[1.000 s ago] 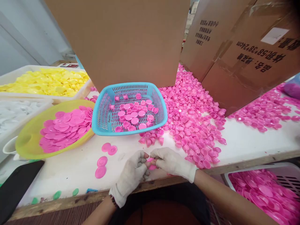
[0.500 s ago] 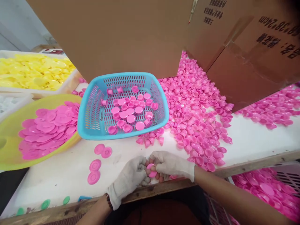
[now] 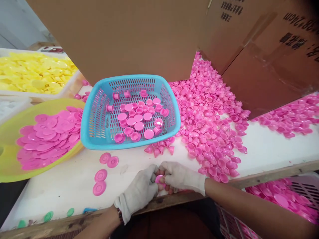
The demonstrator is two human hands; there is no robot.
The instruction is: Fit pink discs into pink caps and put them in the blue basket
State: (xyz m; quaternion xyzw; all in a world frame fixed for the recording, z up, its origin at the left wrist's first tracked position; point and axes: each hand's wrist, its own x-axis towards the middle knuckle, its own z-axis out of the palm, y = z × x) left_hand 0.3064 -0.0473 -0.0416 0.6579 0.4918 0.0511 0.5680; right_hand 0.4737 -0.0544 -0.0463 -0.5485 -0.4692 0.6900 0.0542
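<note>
My left hand (image 3: 143,186) and my right hand (image 3: 178,176), both in white gloves with bare fingertips, meet near the table's front edge. Between their fingertips they pinch a small pink plastic disc (image 3: 159,179); whether a cup is joined to it is hidden by the fingers. To the left of my hands, several loose pink discs (image 3: 99,188) lie flat on the white table. Beyond my hands stands a blue slotted basket (image 3: 84,132) that holds pink cups and discs (image 3: 139,126). Small pink cups (image 3: 199,124) are heaped to the right of the basket.
A yellow bowl (image 3: 7,172) with pink discs sits at left, behind it a white tray of yellow pieces (image 3: 32,73). Cardboard boxes (image 3: 119,39) stand at the back. A crate of pink pieces (image 3: 281,199) is below the table edge at right. Green discs (image 3: 48,216) lie front left.
The pink disc has turned slightly between my fingers, and my left fingers have closed in more. The view has shifted a little; the other things lie as before.
</note>
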